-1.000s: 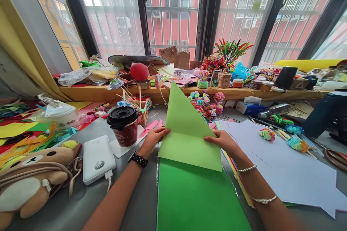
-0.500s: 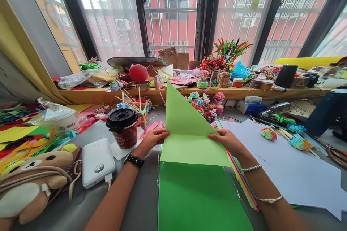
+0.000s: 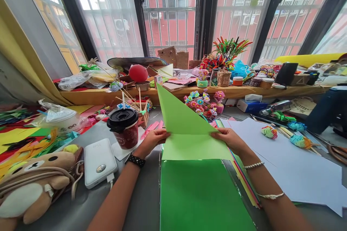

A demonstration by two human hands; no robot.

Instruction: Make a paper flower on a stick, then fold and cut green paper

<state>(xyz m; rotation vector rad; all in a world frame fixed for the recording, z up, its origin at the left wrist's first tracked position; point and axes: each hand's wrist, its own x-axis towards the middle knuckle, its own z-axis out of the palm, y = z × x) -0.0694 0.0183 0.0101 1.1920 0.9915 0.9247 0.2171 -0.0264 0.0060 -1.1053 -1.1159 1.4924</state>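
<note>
I've got left hand (image 3: 153, 141) and right hand (image 3: 231, 140) level at the far end of the dark green sheet (image 3: 203, 195), both pinching light green paper (image 3: 183, 121) spanning between them; crease (image 3: 189, 134) looks thumb-high through the blur.

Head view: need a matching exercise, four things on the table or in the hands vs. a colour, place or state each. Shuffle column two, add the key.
Column one
1. Light green sheet
2. Power bank
3. Lidded cup
4. Plush toy

Column two
A. Dark red, with a black top
B. Brown and cream, at the near left of the view
C. Held by the left hand and the right hand
D. White, with a cable plugged in

Pairs: 1-C, 2-D, 3-A, 4-B
</note>
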